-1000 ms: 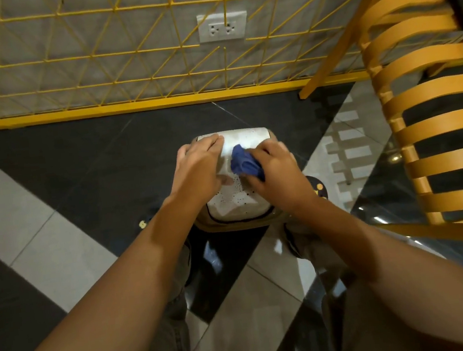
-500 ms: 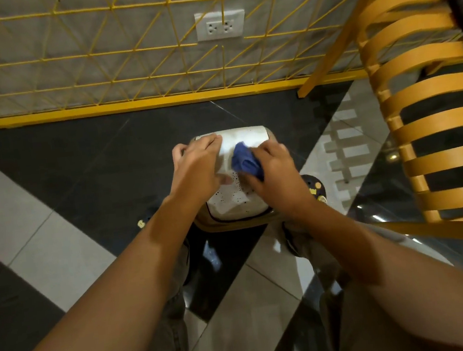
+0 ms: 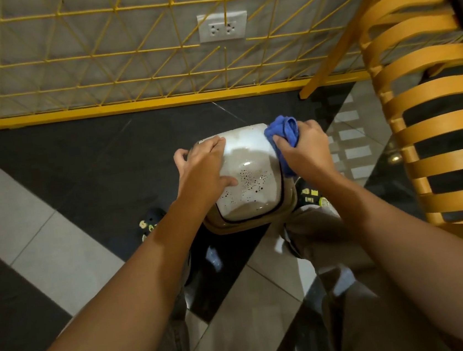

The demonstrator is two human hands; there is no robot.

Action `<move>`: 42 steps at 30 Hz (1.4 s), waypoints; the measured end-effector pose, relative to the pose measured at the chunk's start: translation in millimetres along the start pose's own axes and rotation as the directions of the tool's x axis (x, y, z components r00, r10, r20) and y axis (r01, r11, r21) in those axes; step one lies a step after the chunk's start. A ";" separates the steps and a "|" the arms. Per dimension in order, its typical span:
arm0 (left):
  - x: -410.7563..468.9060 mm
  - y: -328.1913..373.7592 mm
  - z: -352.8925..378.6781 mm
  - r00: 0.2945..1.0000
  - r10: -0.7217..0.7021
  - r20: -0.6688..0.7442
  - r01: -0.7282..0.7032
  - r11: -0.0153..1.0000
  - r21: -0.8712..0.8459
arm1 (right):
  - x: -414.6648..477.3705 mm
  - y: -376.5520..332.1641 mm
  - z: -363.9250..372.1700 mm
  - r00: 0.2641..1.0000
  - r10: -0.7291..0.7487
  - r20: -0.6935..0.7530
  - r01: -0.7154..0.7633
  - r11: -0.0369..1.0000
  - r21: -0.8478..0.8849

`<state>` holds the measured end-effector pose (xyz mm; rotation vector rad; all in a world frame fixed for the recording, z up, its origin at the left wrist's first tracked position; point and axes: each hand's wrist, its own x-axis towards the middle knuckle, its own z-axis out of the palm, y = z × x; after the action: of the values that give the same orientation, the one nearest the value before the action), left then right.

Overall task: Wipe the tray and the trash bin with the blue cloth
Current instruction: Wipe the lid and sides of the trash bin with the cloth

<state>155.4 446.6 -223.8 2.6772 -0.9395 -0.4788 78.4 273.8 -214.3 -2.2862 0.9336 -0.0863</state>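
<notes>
The trash bin (image 3: pixel 248 170) stands on the floor between my feet, with a glossy white lid dotted with small holes and a tan rim. My left hand (image 3: pixel 202 168) rests flat on the lid's left side, fingers straight, thumb lying on the top. My right hand (image 3: pixel 305 149) grips the bunched blue cloth (image 3: pixel 283 132) and holds it against the lid's far right corner and right edge. No tray is in sight.
A yellow slatted chair (image 3: pixel 432 120) stands close on the right. A yellow wire fence (image 3: pixel 126 72) with a solid bar at its foot runs along the wall ahead, where a white socket (image 3: pixel 222 26) sits. The floor is black and pale tiles.
My right hand has carried the blue cloth from the middle of the lid out to its far right corner. My left hand stays pressed on the lid's left side.
</notes>
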 end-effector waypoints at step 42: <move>0.1 2.9 2.8 1.000 -0.016 -0.018 0.016 1.000 0.018 | 34.6 -47.8 45.5 0.983 -0.002 0.184 0.036 0.982 -0.185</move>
<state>152.7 443.9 -225.3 2.7025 -0.9224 -0.4516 146.2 301.8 -227.3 -2.4268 0.8545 0.2100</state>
